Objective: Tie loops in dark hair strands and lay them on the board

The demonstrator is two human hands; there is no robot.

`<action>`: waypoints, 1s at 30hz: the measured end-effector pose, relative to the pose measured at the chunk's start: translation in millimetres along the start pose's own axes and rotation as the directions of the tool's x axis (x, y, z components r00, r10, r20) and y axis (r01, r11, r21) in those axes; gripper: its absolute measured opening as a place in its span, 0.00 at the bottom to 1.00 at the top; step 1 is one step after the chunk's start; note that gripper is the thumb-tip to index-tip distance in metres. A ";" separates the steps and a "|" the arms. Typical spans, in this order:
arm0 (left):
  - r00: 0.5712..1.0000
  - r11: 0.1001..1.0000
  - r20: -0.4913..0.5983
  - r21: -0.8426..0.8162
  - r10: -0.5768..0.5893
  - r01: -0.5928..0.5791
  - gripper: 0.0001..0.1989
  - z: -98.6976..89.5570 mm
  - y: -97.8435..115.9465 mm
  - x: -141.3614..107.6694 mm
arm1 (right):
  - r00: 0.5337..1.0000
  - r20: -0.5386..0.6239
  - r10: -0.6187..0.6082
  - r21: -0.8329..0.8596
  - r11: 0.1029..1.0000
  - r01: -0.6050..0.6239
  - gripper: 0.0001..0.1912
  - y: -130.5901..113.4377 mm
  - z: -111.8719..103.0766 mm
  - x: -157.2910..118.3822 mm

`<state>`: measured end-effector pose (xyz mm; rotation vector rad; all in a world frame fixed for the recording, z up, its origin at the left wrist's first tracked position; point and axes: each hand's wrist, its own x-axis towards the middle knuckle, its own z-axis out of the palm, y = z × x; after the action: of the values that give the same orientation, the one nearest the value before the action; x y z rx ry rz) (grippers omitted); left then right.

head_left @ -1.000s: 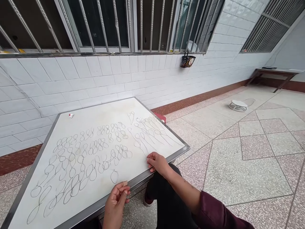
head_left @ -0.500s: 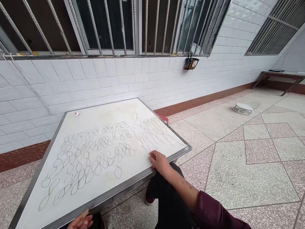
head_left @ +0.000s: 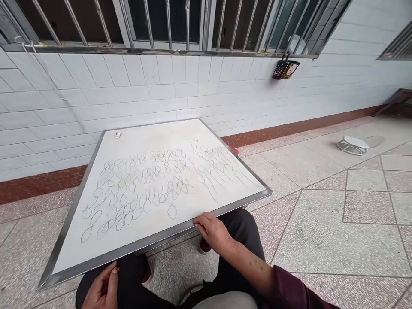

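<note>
Many thin dark loops (head_left: 172, 211), looking like bent wire or thread, lie on the white tabletop (head_left: 154, 131). Several are twisted into figure-eights in rows at the left and middle; those at the right are small loops with long tails (head_left: 207, 180). My right hand (head_left: 214, 231) rests at the table's near metal edge, fingers curled and fingertips together; whatever they may pinch is hidden. Below the near edge, over my left thigh, my left hand (head_left: 103, 288) has thumb and forefinger pressed together. A tiny reddish spot shows at its fingertips, too small to name.
A small red-and-white item (head_left: 118, 134) sits at the table's far left corner. A tiled wall with barred windows stands behind, with a black basket (head_left: 285, 68) hanging from it. On the floor to the right is a low white stool (head_left: 353, 145).
My right hand has drawn back from the tails of the loops to the table's near edge. My left hand has shifted slightly. The view has turned and lowered, showing more of my legs.
</note>
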<state>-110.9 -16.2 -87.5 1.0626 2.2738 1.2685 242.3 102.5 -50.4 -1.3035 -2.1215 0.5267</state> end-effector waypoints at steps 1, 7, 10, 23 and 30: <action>1.000 0.999 0.005 0.038 0.024 -0.024 0.23 0.3 0.5 -1.2 | 0.999 0.013 -0.032 0.029 0.999 0.032 0.09 -4.6 5.4 0.2; 0.998 0.982 0.012 0.179 0.061 -0.062 0.20 -1.8 8.2 -5.2 | 0.995 0.019 -0.096 0.137 0.986 0.093 0.09 -22.4 26.0 30.2; 0.996 0.974 0.027 0.209 0.088 -0.092 0.19 -1.5 14.4 -6.3 | 0.991 0.066 -0.116 0.105 0.989 0.109 0.09 -23.0 35.6 49.0; 0.996 0.990 0.005 0.110 0.085 -0.085 0.18 -3.1 14.8 -10.8 | 0.979 0.091 -0.182 0.060 0.982 0.177 0.04 -19.0 35.2 58.1; 0.941 0.863 0.243 -0.392 -0.238 0.319 0.26 30.2 98.7 -28.2 | 0.970 -0.231 -0.082 0.249 0.958 0.141 0.07 -34.6 0.1 40.8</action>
<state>-29.8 12.8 -24.0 0.6344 1.8089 1.3877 205.0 123.8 -18.4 -1.0346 -1.8593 0.5682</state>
